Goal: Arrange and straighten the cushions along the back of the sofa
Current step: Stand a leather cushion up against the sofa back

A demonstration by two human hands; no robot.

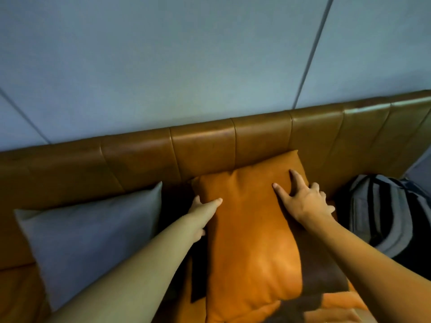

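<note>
2 bare forearms reach in from the bottom edge, and both land on the orange leather cushion [251, 241], which stands leaning against the brown sofa backrest [203, 145] between a grey cushion [93, 229] on its left and a striped grey backpack [382, 213] on its right. The left hand [203, 210] lies flat-fingered along its left edge, thumb tucked behind, while the right hand [305, 201] spreads its fingers wide and presses the upper right face, neither closing a grip. I count 2 cushions, 1 backpack and 2 hands; this looks like the squaring-up step, and next comes a nudge upright and level beside the grey one.
</note>
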